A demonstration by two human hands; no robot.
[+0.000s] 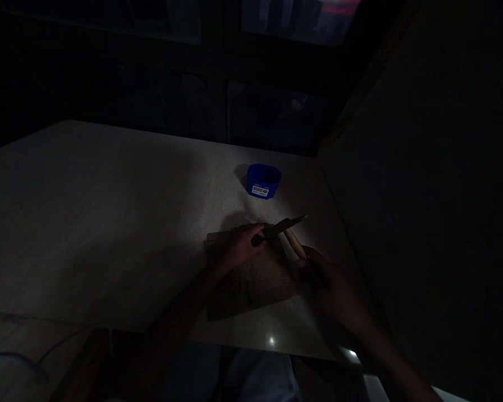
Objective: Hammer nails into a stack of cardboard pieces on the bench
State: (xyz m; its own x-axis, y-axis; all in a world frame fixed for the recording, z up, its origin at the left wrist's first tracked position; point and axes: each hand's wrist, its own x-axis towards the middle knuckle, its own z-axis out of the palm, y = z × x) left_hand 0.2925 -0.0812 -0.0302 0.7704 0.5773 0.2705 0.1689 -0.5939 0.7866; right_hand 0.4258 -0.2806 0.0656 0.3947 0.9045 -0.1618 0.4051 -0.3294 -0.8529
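Note:
The scene is very dark. My left hand (251,241) is closed around the dark handle of a knife (279,228) above the cutting board. Its blade points right and slightly up. My right hand (322,273), also closed, holds a tan, stick-like piece (295,244) slanting up and left. The upper end of that piece meets or crosses the blade; whether they touch I cannot tell. Beyond it a thin pointed tip shows, but which thing it belongs to is unclear. Under the hands lies a worn brown cutting board (247,285).
Behind the board stands a blue plastic tub (264,181) with a white label. The pale table (151,206) meets a dark wall (423,184) on the right and a window (297,22) at the back. A cable (12,355) runs at lower left.

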